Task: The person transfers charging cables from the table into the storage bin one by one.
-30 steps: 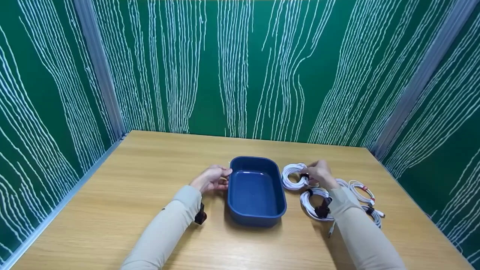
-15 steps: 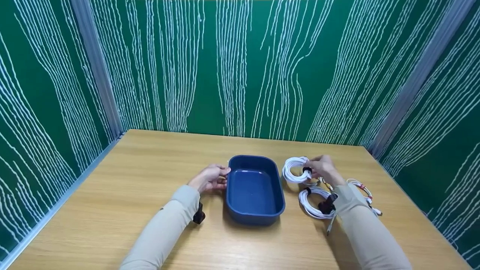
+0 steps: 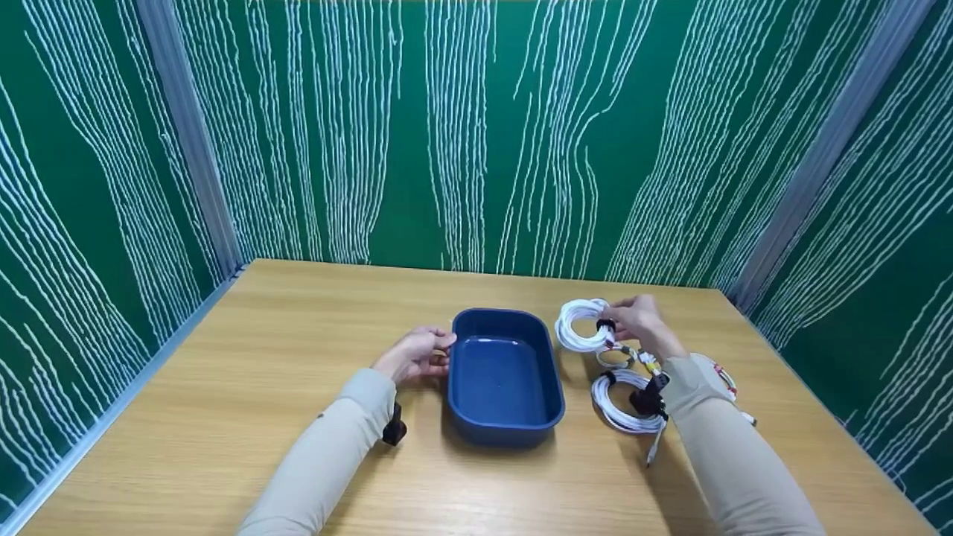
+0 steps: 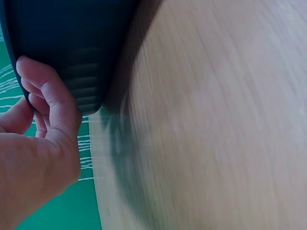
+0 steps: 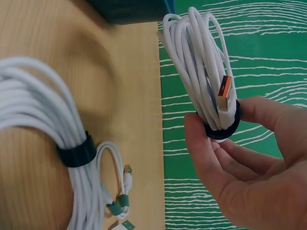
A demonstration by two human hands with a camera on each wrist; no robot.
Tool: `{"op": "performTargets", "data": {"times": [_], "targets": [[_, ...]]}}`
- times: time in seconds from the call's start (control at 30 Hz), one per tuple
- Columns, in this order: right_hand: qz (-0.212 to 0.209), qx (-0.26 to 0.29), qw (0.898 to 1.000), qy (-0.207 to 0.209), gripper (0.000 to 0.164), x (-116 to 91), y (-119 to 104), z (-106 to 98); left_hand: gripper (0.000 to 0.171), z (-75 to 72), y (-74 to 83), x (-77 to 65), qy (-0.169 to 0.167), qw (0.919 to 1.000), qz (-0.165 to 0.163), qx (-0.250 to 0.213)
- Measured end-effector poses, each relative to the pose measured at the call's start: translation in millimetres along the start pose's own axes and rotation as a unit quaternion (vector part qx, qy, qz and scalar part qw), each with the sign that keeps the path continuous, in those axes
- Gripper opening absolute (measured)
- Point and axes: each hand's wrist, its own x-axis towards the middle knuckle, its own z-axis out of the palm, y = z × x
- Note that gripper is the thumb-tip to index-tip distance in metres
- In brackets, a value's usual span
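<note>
A dark blue rectangular bin (image 3: 506,428) stands on the wooden table, its floor bare. My left hand (image 3: 418,354) pinches the bin's left rim, thumb on one side and fingers on the other, as the left wrist view shows. To the right of the bin, my right hand (image 3: 639,325) holds a coiled white USB cable (image 3: 577,327) above the table. Thumb and fingers pinch the coil at its black strap (image 5: 223,128), where an orange-tongued USB plug (image 5: 224,93) shows. Below it lies a larger white cable coil (image 3: 618,409), partly hidden by the right wrist's camera.
A small white cable with green ties (image 5: 115,203) lies by the larger coil. Another cable with a red tie (image 3: 724,378) is partly behind the right sleeve. Green walls with white lines (image 3: 417,149) border the table's back and sides.
My right hand has lifted the white USB cable coil up off the table and slightly away from me, uncovering a small cable beneath. The left hand stays on the bin's rim.
</note>
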Motion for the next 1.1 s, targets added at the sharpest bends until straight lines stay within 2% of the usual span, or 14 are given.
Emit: {"op": "performTargets", "data": {"times": [0.23,0.4,0.73,1.1], "targets": [[-0.006,-0.009,1.0,-0.006,0.043,-1,-11,6,0.006,-0.9,-0.3,0.6,-0.002,1.0,-0.003,0.003],[-0.009,0.004,1.0,-0.013,0.042,-1,-18,12,0.007,-0.8,0.0,0.9,-0.001,1.0,-0.002,0.004],[-0.022,0.038,0.999,-0.03,0.039,0,-29,35,0.005,0.4,-2.4,0.2,0.014,0.9999,0.003,-0.008],[-0.026,0.055,0.997,-0.049,0.036,1,-39,61,0.008,0.6,-1.9,-1.2,0.013,0.9998,0.003,-0.013]]}}
